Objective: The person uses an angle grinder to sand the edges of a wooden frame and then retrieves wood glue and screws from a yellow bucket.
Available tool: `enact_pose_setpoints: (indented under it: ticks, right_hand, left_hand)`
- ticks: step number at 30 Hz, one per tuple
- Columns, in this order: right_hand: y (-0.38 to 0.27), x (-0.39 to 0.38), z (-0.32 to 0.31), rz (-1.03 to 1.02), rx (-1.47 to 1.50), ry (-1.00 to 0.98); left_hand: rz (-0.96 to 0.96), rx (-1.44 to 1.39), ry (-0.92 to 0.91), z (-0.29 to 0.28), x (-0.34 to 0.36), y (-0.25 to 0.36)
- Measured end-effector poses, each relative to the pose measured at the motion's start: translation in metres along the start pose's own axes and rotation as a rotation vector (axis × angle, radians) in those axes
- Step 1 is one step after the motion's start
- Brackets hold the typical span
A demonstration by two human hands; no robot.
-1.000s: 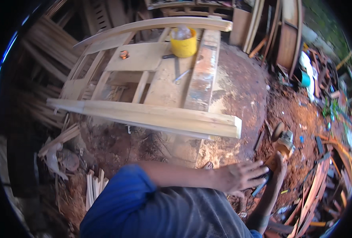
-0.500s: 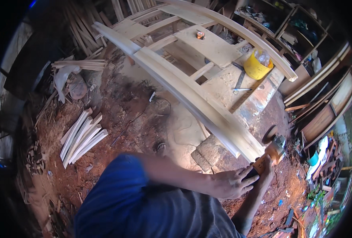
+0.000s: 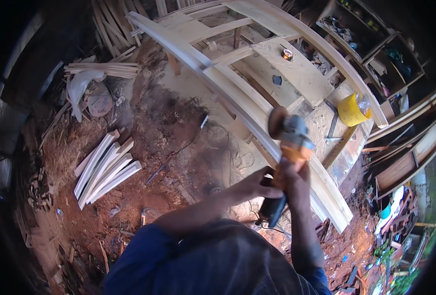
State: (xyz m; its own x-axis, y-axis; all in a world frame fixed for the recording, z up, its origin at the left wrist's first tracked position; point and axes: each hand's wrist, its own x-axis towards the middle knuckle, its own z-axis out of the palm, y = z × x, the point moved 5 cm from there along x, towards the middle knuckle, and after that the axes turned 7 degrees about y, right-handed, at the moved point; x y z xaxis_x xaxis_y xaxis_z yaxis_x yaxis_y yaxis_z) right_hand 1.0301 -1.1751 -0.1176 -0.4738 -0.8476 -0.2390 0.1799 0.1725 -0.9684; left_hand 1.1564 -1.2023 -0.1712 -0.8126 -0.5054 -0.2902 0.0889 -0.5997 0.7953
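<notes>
An orange and black angle grinder (image 3: 292,150) with a round brown disc (image 3: 277,122) is raised in front of me, slightly blurred. Round its orange body wraps my right hand (image 3: 295,179). My left hand (image 3: 253,188) grips its rear part from the left, with thumb and fingers bent about the body. Beneath the grinder runs a long pale wooden beam (image 3: 221,91), the near side of a large wooden frame. The disc overlaps the beam in the picture; whether it touches the wood I cannot tell. A dark cord trails from the grinder's rear end.
A yellow bucket (image 3: 351,111) stands on the bench at the right, with an orange tape measure (image 3: 287,54) farther back. Several cut wood strips (image 3: 107,168) lie on the dirt floor at left. Shelves (image 3: 365,42) and leaning boards (image 3: 408,152) line the right side.
The grinder, held in both hands, has moved leftward from the beam's near right end toward its middle. The view has shifted, so the frame appears farther right.
</notes>
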Motion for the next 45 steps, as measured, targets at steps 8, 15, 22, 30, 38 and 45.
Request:
enact_pose_setpoints:
  ticks: [8, 15, 22, 30, 38, 45]
  right_hand:
    - [-0.011, 0.05, 0.028, -0.639, -0.848, 0.194]
    - [0.006, 0.017, -0.125, -0.428, -1.218, 0.509]
    - [0.041, 0.05, -0.15, -0.382, -1.394, 0.59]
    - [0.065, 0.076, -0.169, -0.376, -1.499, 0.416]
    - [0.067, 0.086, -0.169, -0.345, -1.54, 0.401]
    - [0.073, 0.085, -0.172, -0.358, -1.536, 0.385]
  left_hand:
    - [0.176, -0.484, 0.552, -0.19, -0.04, -0.021]
    - [0.095, -0.407, 0.925, -0.346, -0.09, -0.051]
    - [-0.509, 0.016, 1.12, -0.477, -0.025, -0.136]
    - [-0.292, 1.574, 0.702, -0.471, 0.216, -0.135]
    - [0.215, 1.574, 0.747, -0.408, 0.41, -0.102]
    - [0.441, 1.82, 0.791, -0.419, 0.484, -0.134]
